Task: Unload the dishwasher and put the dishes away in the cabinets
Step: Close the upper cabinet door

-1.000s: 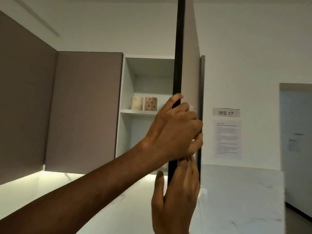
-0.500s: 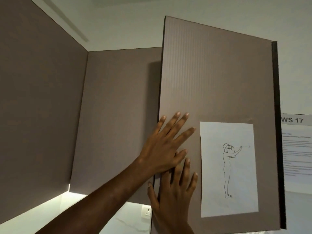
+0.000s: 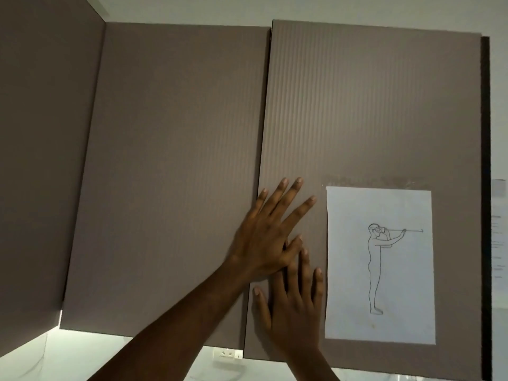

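Pressing cabinet door (image 3: pixel 357 111), both palms flat

No readable words, line-drawn figure sheet (image 3: pixel 379 259) on cabinet door (image 3: pixel 371 105), wall notice (image 3: pixel 499 243) apparently too blurred

We see the cabinet door (image 3: pixel 371 105) as a matt grey-brown panel with fine vertical ribbing, slightly rough-looking. The neighbouring door (image 3: pixel 176 160) shares the matt finish but looks smoother. The sheet (image 3: pixel 357 298) stuck to the ribbed door is plain white paper, matt, with a thin line drawing. The wall (image 3: pixel 499 105) looks smooth and painted.
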Demonstrator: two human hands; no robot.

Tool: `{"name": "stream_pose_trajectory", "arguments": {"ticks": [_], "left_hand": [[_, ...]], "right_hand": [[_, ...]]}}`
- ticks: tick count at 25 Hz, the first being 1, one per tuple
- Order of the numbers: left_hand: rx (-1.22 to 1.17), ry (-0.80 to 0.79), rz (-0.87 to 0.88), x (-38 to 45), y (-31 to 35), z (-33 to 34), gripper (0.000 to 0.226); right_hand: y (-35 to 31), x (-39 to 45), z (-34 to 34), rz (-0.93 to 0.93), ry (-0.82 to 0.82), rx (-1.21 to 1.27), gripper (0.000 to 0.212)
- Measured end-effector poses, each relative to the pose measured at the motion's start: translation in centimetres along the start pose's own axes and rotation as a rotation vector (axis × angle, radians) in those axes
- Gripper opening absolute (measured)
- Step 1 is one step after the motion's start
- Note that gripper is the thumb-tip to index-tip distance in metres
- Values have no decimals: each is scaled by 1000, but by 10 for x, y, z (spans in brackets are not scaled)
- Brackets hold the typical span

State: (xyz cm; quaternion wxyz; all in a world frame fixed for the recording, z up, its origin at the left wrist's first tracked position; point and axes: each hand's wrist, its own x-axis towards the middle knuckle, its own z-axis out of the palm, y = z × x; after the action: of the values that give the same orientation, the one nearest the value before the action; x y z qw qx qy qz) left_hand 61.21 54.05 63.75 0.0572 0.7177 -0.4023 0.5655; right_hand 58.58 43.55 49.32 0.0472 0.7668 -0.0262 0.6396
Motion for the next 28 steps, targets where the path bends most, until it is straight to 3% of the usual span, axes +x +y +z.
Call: {"name": "stream_pose_trajectory", "arguments": {"ticks": [7,10,13,16,18,20,22,23,25,28], "left_hand": [[32,-14,35,-13,-7,-4,74],[-34,-19,-105,-74,-19,5,67],[-22,13,-338,-161,-45,10,69],[-39,170,-717,-223,-68,-1,73],[-160,398,-1204,-240,-73,-4,73],[-495,715,-1760,-245,-83,-17,70],[-839,862,-2114,-254,-109,-17,72],[-975,852,-2178,-256,-124,-12,75],[-1196,799,-2082,-268,-154,1,74],[-1318,907,-2033,-285,-177,18,46]], "right_hand": [[-2,-2,-11,-19,-73,-40,75],[-6,-2,-12,-20,-103,-86,77],[-27,5,-16,-19,-163,-87,77],[-65,24,-16,-238,-187,-46,77],[-99,41,-9,-417,-201,3,76],[-134,60,3,-573,-220,47,77],[-159,85,16,-716,-237,42,78],[-166,98,21,-757,-240,29,77],[-173,118,30,-734,-240,18,75],[-170,126,46,-683,-203,-24,71]]}}
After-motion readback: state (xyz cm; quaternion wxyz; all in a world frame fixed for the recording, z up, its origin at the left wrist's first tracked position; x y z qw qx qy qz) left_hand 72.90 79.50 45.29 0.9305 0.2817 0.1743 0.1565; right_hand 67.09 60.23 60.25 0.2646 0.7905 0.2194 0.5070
